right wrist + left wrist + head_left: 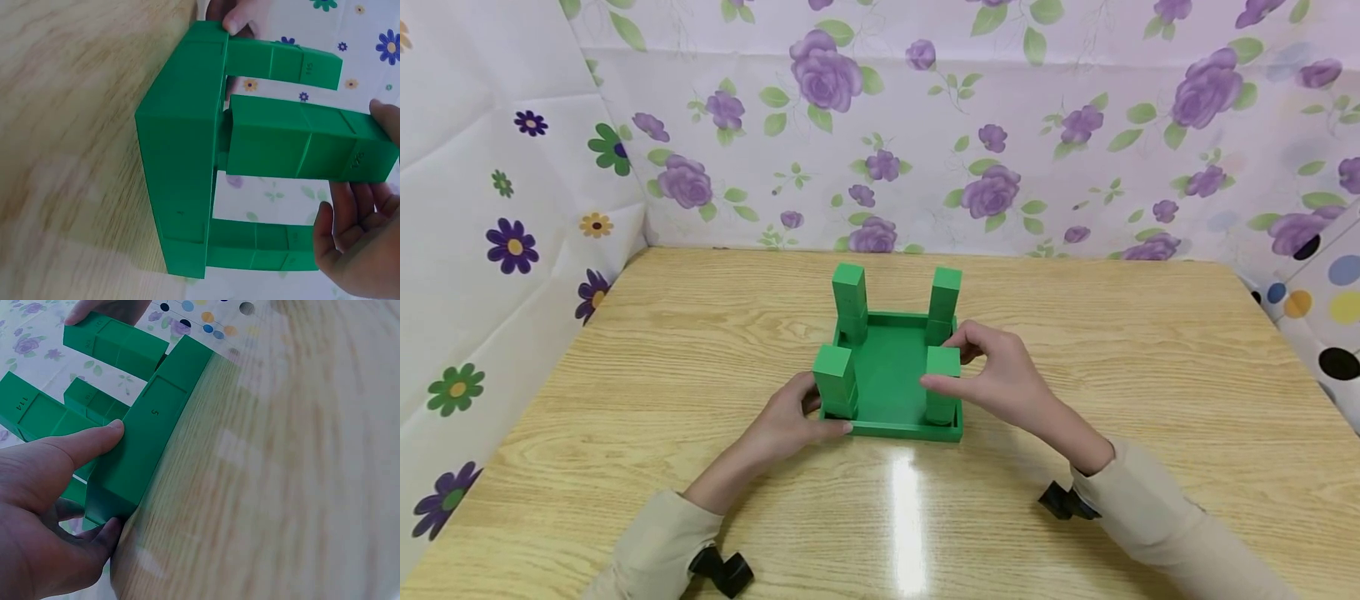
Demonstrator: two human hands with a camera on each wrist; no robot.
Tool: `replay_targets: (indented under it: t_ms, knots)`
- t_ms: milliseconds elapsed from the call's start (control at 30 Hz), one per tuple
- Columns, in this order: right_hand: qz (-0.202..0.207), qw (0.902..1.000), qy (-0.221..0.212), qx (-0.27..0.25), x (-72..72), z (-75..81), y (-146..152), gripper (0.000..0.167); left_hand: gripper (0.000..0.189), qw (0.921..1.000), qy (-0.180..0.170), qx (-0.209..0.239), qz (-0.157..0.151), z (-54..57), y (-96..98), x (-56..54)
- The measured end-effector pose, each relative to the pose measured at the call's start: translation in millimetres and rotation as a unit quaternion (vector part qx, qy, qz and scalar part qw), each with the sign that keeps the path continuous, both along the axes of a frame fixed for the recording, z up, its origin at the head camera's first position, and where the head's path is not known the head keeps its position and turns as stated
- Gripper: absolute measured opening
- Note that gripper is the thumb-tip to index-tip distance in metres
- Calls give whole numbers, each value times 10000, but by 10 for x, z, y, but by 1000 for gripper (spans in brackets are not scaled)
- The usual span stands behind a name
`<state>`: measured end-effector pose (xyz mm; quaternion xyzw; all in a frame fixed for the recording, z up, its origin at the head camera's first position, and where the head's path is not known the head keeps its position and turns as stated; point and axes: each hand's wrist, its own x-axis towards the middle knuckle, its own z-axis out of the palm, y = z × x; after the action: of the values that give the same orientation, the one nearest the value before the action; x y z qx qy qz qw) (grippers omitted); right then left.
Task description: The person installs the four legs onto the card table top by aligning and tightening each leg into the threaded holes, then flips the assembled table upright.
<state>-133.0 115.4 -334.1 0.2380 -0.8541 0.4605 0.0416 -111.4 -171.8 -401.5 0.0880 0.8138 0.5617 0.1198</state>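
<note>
A shallow green tray lies on the table with a square green post standing at each corner. My left hand grips the tray's near-left corner, thumb along the front rim, beside the near-left post. With thumb and fingers, my right hand holds the upper part of the near-right post. In the right wrist view, that post tilts slightly, and a narrower piece shows between its lower end and the tray. Behind stand the far-left post and far-right post. Small numbers mark the posts.
The wooden table extends on all sides of the tray. Behind it hangs a purple-flowered cloth, and another flowered cloth borders the left. Dark cameras are strapped at both sleeves.
</note>
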Motion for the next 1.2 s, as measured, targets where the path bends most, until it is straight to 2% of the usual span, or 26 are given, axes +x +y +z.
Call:
replay_targets:
  t_ms: [167,367,467,633,733,900,1033,1200]
  knots:
    - [-148,9992,338,156,32,16,-39,31,65,10000,6,43,9,23,2,6]
    - [70,9970,545,543,39,33,-34,37,65,10000,-31,21,31,38,7,7]
    - [291,9973,349,583,30,33,3,42,66,10000,-36,3,42,34,8,6]
    - [938,9945,-405,208,-24,53,129,50,65,10000,15,52,-6,26,12,5]
    - [1508,9851,-819,-96,-82,77,227,54,65,10000,29,70,-30,27,13,4]
    - [2319,9620,-1318,-581,-176,70,343,57,65,10000,1,69,-11,31,6,8]
    - [2613,9464,-1632,-972,-216,25,377,57,65,10000,-15,78,-9,30,4,12]
    - [2824,9358,-1697,-1255,-269,-29,394,55,65,9999,-16,106,-21,23,6,13]
